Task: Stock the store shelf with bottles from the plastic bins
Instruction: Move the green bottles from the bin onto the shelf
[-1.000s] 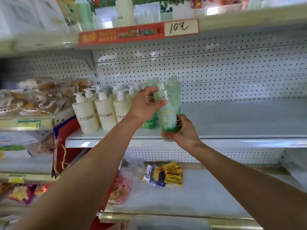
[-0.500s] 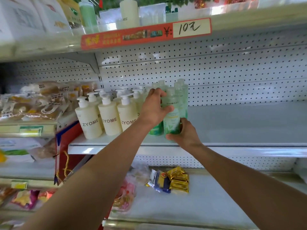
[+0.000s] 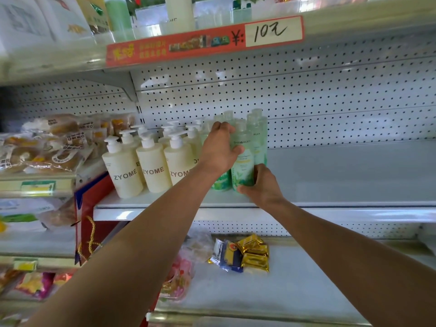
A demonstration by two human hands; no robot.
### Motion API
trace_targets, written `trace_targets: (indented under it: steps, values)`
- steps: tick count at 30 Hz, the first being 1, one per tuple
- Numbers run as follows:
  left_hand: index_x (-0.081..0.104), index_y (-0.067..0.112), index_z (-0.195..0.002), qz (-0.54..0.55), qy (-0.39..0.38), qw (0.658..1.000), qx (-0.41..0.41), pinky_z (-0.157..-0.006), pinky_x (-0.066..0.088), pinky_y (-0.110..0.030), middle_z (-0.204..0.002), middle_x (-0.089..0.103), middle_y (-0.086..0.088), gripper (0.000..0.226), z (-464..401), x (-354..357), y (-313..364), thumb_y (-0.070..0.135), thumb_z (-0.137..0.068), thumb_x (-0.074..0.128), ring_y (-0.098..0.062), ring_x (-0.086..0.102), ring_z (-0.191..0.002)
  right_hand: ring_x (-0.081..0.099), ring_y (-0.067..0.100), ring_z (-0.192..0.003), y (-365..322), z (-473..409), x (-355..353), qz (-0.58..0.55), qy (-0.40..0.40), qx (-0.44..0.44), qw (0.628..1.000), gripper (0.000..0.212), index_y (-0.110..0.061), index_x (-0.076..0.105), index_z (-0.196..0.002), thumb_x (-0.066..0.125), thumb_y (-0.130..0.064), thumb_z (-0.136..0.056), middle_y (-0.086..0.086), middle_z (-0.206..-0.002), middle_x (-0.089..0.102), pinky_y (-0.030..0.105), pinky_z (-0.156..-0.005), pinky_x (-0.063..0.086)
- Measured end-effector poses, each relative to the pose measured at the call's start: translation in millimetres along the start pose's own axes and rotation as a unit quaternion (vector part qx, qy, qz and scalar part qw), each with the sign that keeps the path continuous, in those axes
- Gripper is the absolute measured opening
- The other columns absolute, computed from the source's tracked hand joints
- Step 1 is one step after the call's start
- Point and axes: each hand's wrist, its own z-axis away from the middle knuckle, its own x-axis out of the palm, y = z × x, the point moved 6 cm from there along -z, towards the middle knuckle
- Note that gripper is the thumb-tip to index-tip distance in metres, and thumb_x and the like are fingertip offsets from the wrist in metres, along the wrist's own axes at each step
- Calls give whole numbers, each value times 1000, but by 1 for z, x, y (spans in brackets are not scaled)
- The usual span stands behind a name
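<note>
White pegboard shelf [image 3: 330, 175] — clear green bottle [image 3: 243, 161] upright, left hand [image 3: 218, 149] gripping its shoulder, right hand [image 3: 264, 185] gripping its base.

Both hands grip a green bottle [image 3: 243, 161] upright on the shelf [image 3: 342, 175]: left hand [image 3: 218, 149] near its top, right hand [image 3: 263, 185] at its base. Cream pump bottles [image 3: 151, 168] stand just left.

the cream pump bottles [image 3: 153, 171] all say "zyome" on the front. the green bottle [image 3: 243, 161] up front reads "shiroruka" near the top, smaller print below is too blurry. the red price strip [image 3: 205, 41] on the upper shelf edge has "¥:" and a handwritten "10元".
</note>
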Motion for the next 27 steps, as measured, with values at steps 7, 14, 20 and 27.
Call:
trace_targets:
  steps: [7, 14, 20, 27]
  values:
    - [48, 9, -132, -39, 6, 999, 10, -96, 46, -33, -130, 46, -7, 52, 3, -1, 4, 22, -87, 69, -24, 57, -112, 61, 26, -99, -5, 1, -3, 43, -23, 14, 999, 48, -9, 49, -109, 76, -22, -72, 8, -109, 60, 42, -83, 54]
    - [37, 13, -140, -80, 31, 996, 29, -93, 43, -32, -135, 41, -7, 62, 21, -1, 8, 22, -86, 68, -26, 52, -118, 56, 28, -110, -6, 21, -19, 158, -25, -46, 986, 45, -9, 44, -126, 60, -18, -86, 9, -124, 53, 41, -85, 51]
    - [49, 23, -128, -90, 38, 995, 19, -74, 50, -34, -126, 53, 6, 40, 58, -4, 0, 30, -91, 61, -17, 62, -102, 57, 19, -109, -3, 52, -39, 227, -1, -124, 966, 39, -19, 50, -129, 56, -23, -90, 0, -125, 56, 35, -80, 50]
    - [60, 31, -109, -113, -42, 993, 18, -76, 46, -28, -104, 65, 16, 17, 134, 31, -25, 31, -92, 56, -9, 63, -90, 57, 18, -109, 22, 94, -44, 283, -22, -157, 946, 32, -23, 55, -123, 53, -22, -92, -4, -120, 60, 33, -82, 49]
